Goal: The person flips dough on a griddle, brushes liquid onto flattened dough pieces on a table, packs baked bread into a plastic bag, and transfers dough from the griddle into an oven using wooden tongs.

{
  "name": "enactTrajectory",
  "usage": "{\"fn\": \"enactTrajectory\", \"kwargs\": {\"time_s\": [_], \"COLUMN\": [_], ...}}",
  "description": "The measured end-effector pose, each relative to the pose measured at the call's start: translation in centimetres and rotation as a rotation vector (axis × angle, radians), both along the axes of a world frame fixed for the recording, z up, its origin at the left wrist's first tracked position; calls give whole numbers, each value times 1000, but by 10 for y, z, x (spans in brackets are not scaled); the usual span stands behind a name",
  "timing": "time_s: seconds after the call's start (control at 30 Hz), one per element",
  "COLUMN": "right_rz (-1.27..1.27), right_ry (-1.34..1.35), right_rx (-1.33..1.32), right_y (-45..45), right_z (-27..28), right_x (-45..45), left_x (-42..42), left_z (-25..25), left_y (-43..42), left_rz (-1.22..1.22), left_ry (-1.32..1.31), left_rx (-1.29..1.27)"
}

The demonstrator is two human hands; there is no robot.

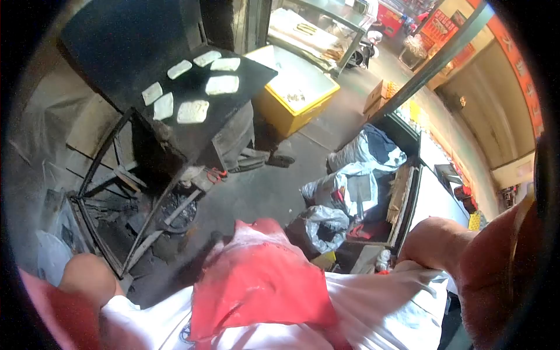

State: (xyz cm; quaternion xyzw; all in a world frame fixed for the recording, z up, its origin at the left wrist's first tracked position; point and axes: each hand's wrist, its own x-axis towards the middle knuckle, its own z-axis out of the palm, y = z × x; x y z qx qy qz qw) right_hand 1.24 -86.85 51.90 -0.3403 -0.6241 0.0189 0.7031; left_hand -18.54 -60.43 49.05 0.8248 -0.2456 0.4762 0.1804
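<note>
At the right edge, very close to the lens, is a large dark shape of skin, my right hand or wrist [496, 280], with my bent arm [434, 239] behind it. Its fingers cannot be made out, nor anything they might hold. Of my left arm only a bent part [87, 277] shows at the lower left, beside a blurred red patch; my left hand is outside the view. A red apron [262, 286] with pale dusty marks hangs over my white clothing [373, 303]. Several flat pale dough-like pieces [192, 112] lie on a black flat surface [248, 76] at the upper left.
A yellow-edged box [291, 122] with a white interior stands beside the black surface. Plastic bags [350, 181] sit in a dark-edged container on the right. A black metal frame [93, 169] is at left. A slanted pole [437, 58] crosses the upper right, before a walkway.
</note>
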Motion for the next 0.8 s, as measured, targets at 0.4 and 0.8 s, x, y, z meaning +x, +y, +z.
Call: {"fn": "enactTrajectory", "kwargs": {"time_s": [0.4,0.8], "right_rz": [30,91], "right_ry": [77,79], "right_rx": [23,86], "right_y": [23,78], "right_z": [-30,-59], "right_x": [37,39], "left_x": [53,62], "left_z": [-32,-52], "left_y": [17,57], "left_rz": [49,-23], "left_ry": [70,-59], "left_rx": [49,57]}}
